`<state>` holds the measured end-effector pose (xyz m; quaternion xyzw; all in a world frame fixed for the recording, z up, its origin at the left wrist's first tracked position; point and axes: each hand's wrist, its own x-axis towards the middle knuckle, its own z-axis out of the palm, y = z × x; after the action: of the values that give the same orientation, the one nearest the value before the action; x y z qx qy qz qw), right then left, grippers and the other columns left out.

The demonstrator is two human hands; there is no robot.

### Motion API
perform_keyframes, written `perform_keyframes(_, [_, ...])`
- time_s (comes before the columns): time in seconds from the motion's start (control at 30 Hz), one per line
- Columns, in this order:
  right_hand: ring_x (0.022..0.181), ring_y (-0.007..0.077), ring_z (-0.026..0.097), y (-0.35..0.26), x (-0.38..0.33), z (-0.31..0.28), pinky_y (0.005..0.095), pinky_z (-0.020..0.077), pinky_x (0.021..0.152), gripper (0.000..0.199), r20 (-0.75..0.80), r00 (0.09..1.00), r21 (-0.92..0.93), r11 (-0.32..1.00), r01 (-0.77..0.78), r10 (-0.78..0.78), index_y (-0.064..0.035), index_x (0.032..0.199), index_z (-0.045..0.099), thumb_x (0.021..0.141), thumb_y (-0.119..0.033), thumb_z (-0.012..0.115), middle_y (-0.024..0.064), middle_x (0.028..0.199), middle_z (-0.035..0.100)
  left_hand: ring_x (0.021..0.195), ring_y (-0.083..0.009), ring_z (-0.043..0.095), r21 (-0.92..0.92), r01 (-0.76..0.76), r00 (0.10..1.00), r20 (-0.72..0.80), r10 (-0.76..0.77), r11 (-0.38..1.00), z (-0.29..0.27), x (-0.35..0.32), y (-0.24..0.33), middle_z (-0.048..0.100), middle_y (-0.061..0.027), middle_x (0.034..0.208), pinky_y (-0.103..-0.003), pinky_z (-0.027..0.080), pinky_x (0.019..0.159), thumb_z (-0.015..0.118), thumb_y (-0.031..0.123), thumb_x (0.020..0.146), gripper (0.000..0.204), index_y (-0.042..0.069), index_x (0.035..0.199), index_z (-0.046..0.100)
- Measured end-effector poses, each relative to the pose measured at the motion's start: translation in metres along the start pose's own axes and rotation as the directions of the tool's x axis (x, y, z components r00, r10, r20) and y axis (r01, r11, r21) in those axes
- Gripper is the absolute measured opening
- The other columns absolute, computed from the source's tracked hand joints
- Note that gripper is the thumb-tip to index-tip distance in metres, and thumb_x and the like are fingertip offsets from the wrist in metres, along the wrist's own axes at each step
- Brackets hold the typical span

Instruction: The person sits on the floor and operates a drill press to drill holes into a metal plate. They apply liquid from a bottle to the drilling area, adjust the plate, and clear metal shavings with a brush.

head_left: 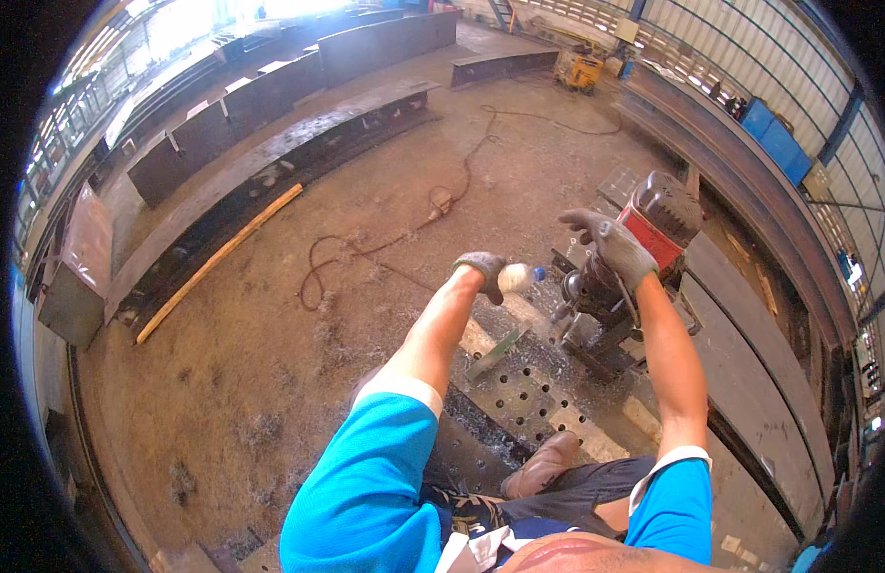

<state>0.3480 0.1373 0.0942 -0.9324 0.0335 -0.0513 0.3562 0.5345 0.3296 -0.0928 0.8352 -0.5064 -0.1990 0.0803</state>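
My left hand (481, 271), in a grey work glove, is closed round a small plastic bottle (515, 278) with pale contents and a blue cap. The bottle lies tilted sideways, its cap toward the drill. My right hand (610, 250), gloved too, is raised beside the red motor housing (651, 227) of a magnetic drill, its fingers stretched out to the left; whether it touches the machine I cannot tell. The drill stands on a steel plate (519, 368) with several round holes. A narrow greenish metal strip (495, 354) rests on the plate.
A brown boot (543, 465) is on the plate. Long steel beams (271, 177) run along the left, more beams (748, 181) along the right. A cable (466, 172) snakes over the dusty floor. A wooden pole (218, 265) leans at left; a yellow machine (582, 72) stands far back.
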Motion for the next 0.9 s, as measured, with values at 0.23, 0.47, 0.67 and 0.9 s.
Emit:
perform_keyframes(0.23, [0.096,0.0251,0.068,0.023,0.06,0.062,0.0403,0.0547,0.089,0.042,0.091,0.994,-0.206,0.978,-0.037,0.057,-0.0173,0.136,0.066,0.106,-0.024,0.038,0.0122,0.118,0.071,0.111,-0.0312,0.072,0.16,0.035,0.979,0.195,-0.066,0.986,0.022,0.025,-0.035,0.077,-0.0089,0.116,-0.045,0.057,0.095,0.098,0.041,0.059,0.071,0.02,0.122,0.075])
perform_keyframes(0.47, [0.125,0.0292,0.065,0.091,0.084,0.061,0.0411,0.05,0.105,0.037,0.064,0.998,-0.467,0.883,0.048,-0.021,-0.0172,0.13,0.071,0.1,-0.022,0.051,0.0141,0.138,0.067,0.116,-0.0309,0.071,0.174,-0.056,0.997,0.065,0.045,0.983,0.032,0.047,-0.021,0.075,-0.0108,0.124,-0.043,0.057,0.1,0.098,0.054,0.055,0.08,0.015,0.122,0.077])
perform_keyframes(0.67, [0.11,0.0311,0.07,0.021,0.087,0.078,0.0432,0.0554,0.093,0.042,0.09,0.987,-0.367,0.926,-0.092,0.133,-0.0159,0.132,0.068,0.095,-0.01,0.05,0.0158,0.126,0.071,0.111,-0.0351,0.072,0.215,0.069,0.975,0.194,-0.112,0.974,0.033,0.041,-0.036,0.077,-0.0134,0.117,-0.047,0.057,0.094,0.1,0.044,0.053,0.074,0.016,0.117,0.077])
perform_keyframes(0.9, [0.104,0.0286,0.071,0.052,0.076,0.073,0.0416,0.0578,0.089,0.044,0.061,0.998,-0.485,0.874,0.044,-0.017,-0.0138,0.133,0.068,0.094,-0.007,0.048,0.0147,0.122,0.072,0.11,-0.0339,0.073,0.186,0.025,0.985,0.161,-0.056,0.982,0.027,0.042,-0.004,0.076,-0.0137,0.119,-0.046,0.059,0.096,0.1,0.033,0.058,0.063,0.012,0.114,0.08])
